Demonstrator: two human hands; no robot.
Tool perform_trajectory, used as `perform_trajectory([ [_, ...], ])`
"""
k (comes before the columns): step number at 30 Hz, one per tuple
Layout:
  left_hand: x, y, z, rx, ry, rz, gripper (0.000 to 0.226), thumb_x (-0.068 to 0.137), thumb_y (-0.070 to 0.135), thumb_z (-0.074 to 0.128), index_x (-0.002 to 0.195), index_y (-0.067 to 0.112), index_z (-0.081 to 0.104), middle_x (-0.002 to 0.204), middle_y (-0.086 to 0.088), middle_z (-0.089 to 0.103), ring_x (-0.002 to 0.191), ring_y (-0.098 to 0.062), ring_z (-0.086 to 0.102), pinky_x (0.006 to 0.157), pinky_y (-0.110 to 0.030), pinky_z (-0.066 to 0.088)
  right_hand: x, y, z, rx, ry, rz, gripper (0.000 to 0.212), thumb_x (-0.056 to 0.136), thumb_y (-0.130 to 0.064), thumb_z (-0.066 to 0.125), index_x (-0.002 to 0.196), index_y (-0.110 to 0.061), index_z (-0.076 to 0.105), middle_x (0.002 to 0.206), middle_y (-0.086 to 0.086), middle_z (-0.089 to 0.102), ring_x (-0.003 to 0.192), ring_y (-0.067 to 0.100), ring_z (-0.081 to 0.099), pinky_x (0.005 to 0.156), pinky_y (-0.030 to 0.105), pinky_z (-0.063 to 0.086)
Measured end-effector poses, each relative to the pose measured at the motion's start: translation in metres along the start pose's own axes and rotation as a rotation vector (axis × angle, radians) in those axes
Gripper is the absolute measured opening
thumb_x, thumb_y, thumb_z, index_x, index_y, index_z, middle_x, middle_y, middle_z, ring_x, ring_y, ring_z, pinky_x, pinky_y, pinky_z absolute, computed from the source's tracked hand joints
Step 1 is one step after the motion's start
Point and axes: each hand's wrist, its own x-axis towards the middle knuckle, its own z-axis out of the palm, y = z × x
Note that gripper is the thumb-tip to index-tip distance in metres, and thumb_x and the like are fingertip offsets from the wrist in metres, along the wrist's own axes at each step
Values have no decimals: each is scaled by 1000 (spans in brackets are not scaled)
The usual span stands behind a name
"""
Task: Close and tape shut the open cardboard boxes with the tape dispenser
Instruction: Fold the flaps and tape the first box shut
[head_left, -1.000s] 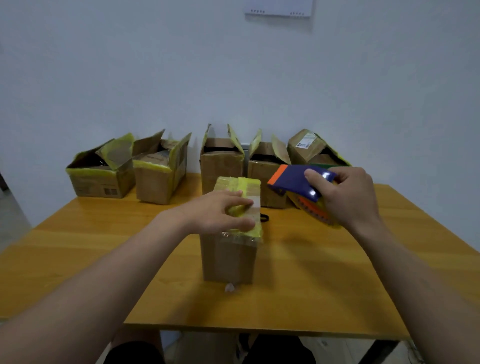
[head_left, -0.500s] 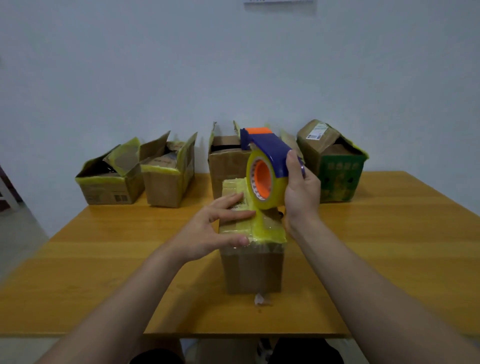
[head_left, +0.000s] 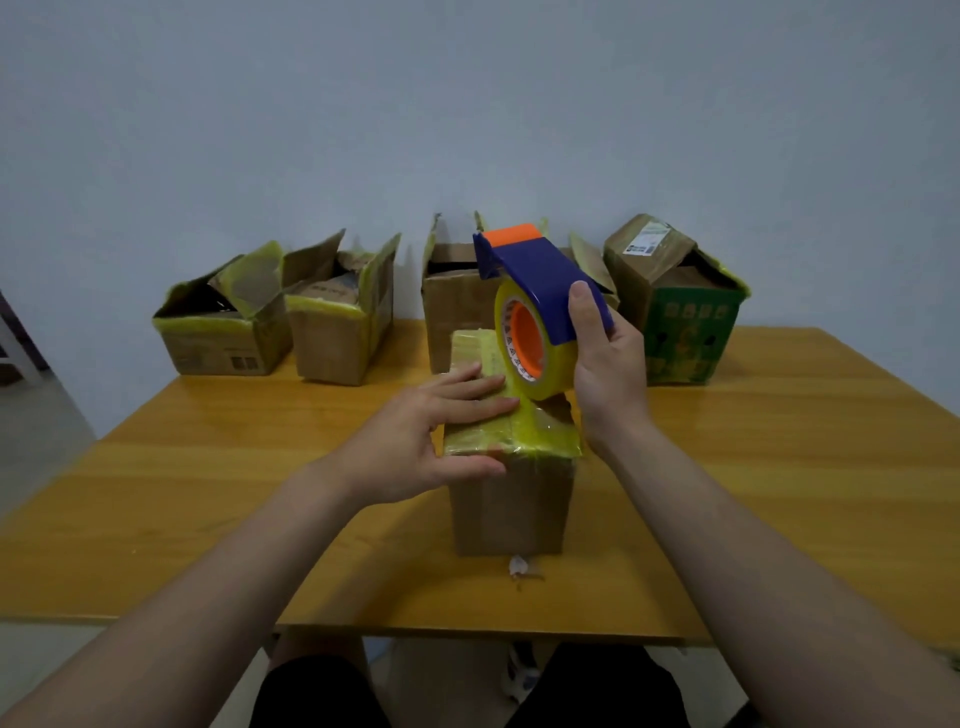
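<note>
A small brown cardboard box stands in the middle of the table, its closed top covered in yellow tape. My left hand lies flat on the left part of that top, fingers straight, thumb against the box's near upper edge. My right hand grips the blue and orange tape dispenser, which holds a yellow tape roll. The roll stands upright on the box top's right side, and a strip of tape runs from it down toward the near edge.
Several open cardboard boxes line the table's back edge against the wall: two at the left, one behind the dispenser, a green-fronted one at the right. A scrap of tape lies before the middle box. The wooden table spreads wide either side.
My right hand brought the dispenser from the right, turned it upright and set its roll on the box top. My left hand flattened on the top.
</note>
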Motion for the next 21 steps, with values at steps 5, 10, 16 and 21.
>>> perform_trajectory([
  [5,-3,6,-4,62,-37,10,75,83,67,68,151,49,44,163,27,30,154,8,7,128,-39,19,-3,-3,0,-11,-1,-3,44,91,-58,52,116,-26,69,104,-1,76,101,19,71,82,34,57],
  [10,3,24,-16,254,-83,-24,98,66,96,54,151,48,44,163,24,34,155,1,17,126,-45,23,-4,-3,-2,8,-18,37,53,88,-61,54,118,-20,70,104,3,76,101,22,71,86,42,57],
  [16,15,42,3,263,192,-61,81,66,89,58,125,36,74,134,18,64,124,1,53,101,-33,52,0,-5,-6,8,-24,80,52,88,-62,52,115,-21,69,97,-1,77,88,13,73,74,30,58],
  [21,2,38,20,194,258,21,61,81,75,54,127,39,71,138,14,64,130,-5,52,104,-39,48,0,-3,-7,30,-42,94,39,92,-59,53,108,-28,70,100,-1,78,97,21,74,86,42,59],
])
